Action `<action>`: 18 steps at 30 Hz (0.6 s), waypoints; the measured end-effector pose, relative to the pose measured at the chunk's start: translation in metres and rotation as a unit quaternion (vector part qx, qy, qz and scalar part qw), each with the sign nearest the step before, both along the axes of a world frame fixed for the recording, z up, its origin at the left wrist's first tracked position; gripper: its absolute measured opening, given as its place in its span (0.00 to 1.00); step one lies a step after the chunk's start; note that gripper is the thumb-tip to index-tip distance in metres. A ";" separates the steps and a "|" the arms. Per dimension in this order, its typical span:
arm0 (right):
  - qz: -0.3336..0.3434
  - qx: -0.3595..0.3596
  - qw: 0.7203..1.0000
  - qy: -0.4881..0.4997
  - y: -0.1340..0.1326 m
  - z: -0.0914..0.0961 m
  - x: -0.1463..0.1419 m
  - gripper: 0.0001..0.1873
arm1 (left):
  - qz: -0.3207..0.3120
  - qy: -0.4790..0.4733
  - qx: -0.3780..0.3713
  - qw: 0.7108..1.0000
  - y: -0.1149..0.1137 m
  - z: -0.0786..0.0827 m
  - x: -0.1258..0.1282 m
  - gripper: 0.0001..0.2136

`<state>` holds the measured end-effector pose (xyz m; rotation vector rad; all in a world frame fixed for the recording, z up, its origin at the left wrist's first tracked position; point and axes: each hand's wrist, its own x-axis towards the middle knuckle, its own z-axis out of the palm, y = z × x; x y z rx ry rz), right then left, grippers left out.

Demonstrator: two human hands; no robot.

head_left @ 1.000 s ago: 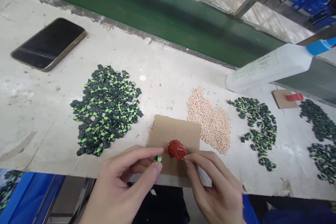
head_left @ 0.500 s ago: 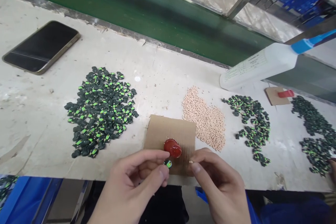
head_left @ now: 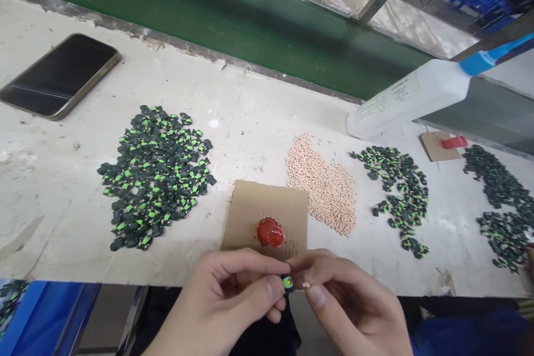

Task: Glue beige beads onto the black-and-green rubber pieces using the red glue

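My left hand pinches a small black-and-green part between thumb and forefinger at the table's front edge. My right hand pinches a tiny beige pellet right beside that part, fingertips almost touching. Just beyond the hands lies a brown cardboard square with a red blob on it. A big pile of black-and-green parts lies to the left, a heap of beige pellets to the right of the cardboard.
A dark phone lies at the far left. A white bottle with a blue cap leans at the right. More black-and-green piles and a second cardboard piece with a red cap sit right. A green belt runs behind.
Both hands have drawn back from the red blob toward the table's edge and come together. The beige pellet in my right hand now sits next to the green part.
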<state>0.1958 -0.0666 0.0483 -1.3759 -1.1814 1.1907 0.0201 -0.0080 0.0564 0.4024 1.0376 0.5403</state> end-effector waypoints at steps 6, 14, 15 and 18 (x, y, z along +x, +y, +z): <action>-0.026 0.058 0.993 -0.094 0.006 0.009 -0.010 0.15 | -0.005 0.007 0.013 1.000 0.001 0.002 -0.002 0.07; 0.007 0.109 0.974 -0.196 0.011 0.014 -0.008 0.13 | -0.021 -0.008 0.034 0.999 0.000 0.001 -0.004 0.03; 0.018 0.113 0.971 -0.208 0.011 0.016 -0.007 0.13 | -0.023 -0.012 0.034 0.999 0.000 0.001 -0.005 0.03; 0.050 0.121 0.967 -0.216 0.013 0.020 0.000 0.15 | -0.037 -0.014 0.039 0.998 0.001 0.003 -0.008 0.04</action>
